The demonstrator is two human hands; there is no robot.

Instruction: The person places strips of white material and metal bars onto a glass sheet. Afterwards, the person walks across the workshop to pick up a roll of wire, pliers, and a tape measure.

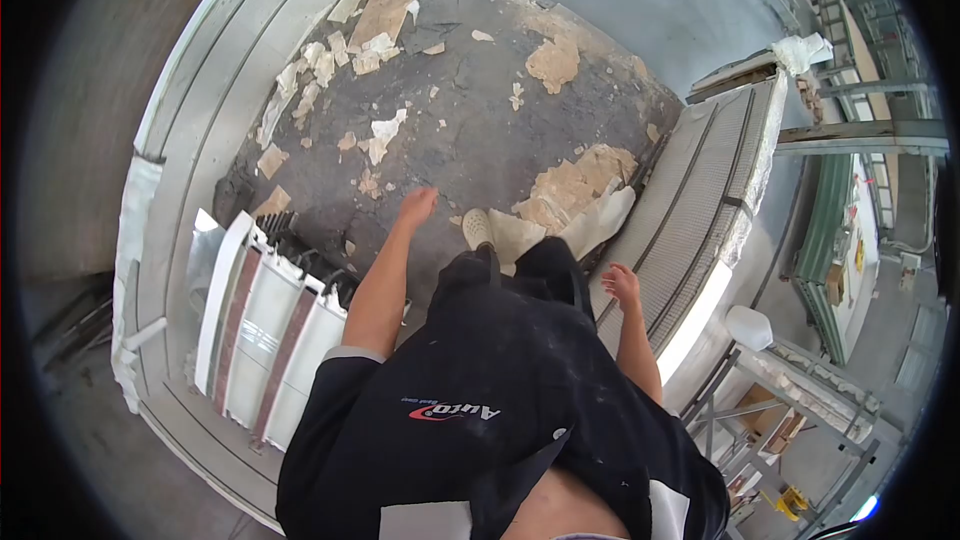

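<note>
My left hand [419,207] hangs in front of me above the dark, littered floor [460,130]. Its fingers are curled into a loose fist, and nothing shows in it. Lower on the right, my right hand [622,285] is empty, its fingers bent but apart. It appears near a long ribbed grey panel [690,220] with dark straps, but I cannot tell whether they touch. One light shoe [478,228] shows below me, beside torn paper sheets [590,225].
White slatted units with reddish strips [255,330] stand at my left. A long pale grooved wall [190,130] curves along the left side. Scraps of paper [385,25] litter the floor. Metal racks [800,410] and a green frame [828,240] are at the right.
</note>
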